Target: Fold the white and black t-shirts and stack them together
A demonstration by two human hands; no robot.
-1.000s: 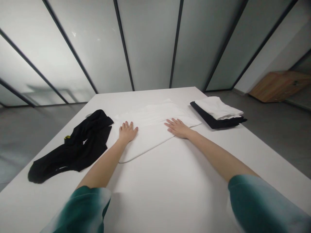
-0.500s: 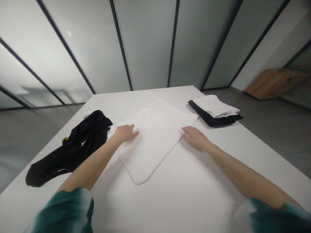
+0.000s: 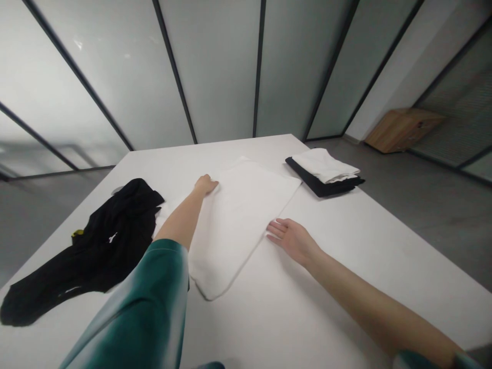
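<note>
The left hand (image 3: 206,185) is pinching the flat, white fabric sheet (image 3: 242,215); the right hand (image 3: 295,241), loosely open, is perhaps barely touching its edge, so uneven support is risking creases.

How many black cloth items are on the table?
2 that I can see: a crumpled black garment at the left, and a folded black cloth beneath a folded white cloth at the right. Others may be hidden.

Frosted glass partition panels (image 3: 215,66) with dark frames (image 3: 259,69) rise behind a white table (image 3: 246,333); brighter light shows through the leftmost panels; a wooden cabinet (image 3: 402,128) stands on the grey floor (image 3: 423,189) at right, near a pale wall (image 3: 403,72).
</note>
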